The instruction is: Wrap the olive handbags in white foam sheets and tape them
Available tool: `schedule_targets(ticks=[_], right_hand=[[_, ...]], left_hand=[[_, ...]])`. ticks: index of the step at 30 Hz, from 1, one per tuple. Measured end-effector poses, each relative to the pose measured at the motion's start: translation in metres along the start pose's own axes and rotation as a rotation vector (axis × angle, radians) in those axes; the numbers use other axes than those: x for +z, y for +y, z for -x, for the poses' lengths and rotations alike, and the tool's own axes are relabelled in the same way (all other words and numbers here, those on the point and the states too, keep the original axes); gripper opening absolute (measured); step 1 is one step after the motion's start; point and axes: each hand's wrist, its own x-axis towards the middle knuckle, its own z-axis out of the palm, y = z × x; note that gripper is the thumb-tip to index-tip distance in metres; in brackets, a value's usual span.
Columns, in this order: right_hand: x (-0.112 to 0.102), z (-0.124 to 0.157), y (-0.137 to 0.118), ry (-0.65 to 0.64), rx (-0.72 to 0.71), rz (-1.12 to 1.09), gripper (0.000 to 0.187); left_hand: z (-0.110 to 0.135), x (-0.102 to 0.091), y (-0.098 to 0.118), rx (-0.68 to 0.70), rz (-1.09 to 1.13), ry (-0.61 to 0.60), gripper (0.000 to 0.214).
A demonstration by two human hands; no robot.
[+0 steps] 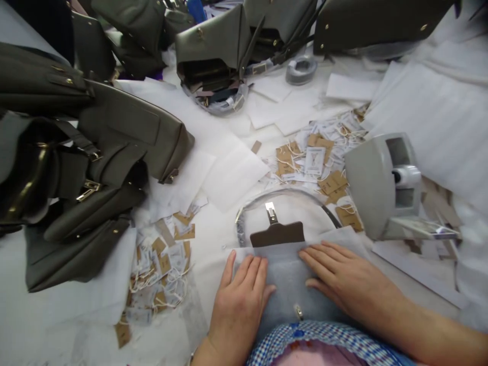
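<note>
A handbag lies before me under a sheet of thin white tissue paper (285, 269). Beyond the paper's far edge show its brown tab (278, 235) with a metal clasp (270, 211) and a curved handle (280, 192) wrapped in clear plastic. My left hand (244, 290) rests flat on the sheet's left side, fingers stretched forward. On the right side, my right hand (335, 274) lies flat too, its fingertips by the paper's far edge. A small metal fitting (298, 311) shows near my checked clothing. The paper hides most of the bag's body.
Olive handbags (133, 127) crowd the left, and more bags (213, 46) stand along the back. Piles of stringed tags (163, 269) lie left and ahead. A grey tape dispenser (377, 188) stands at right beside white foam sheets (438, 127). A plastic-wrapped coil (301, 70) sits farther back.
</note>
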Motion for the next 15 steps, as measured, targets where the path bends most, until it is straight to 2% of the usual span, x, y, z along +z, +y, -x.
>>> schedule_targets(ticks=[5, 8, 11, 15], right_hand=[[-0.009, -0.004, 0.001, -0.138, 0.046, -0.05, 0.027], [-0.018, -0.01, 0.002, -0.193, 0.072, -0.127, 0.022], [-0.025, -0.016, 0.006, -0.246, 0.073, -0.21, 0.014], [-0.018, -0.014, 0.01, -0.259, 0.048, -0.227, 0.016]], left_hand=[[-0.014, -0.011, 0.001, 0.039, 0.01, -0.243, 0.045], [-0.018, -0.021, 0.002, -0.003, 0.053, -0.346, 0.037], [-0.019, -0.025, 0.001, -0.013, 0.097, -0.388, 0.032], [-0.017, -0.018, 0.0, 0.025, 0.122, -0.356, 0.034]])
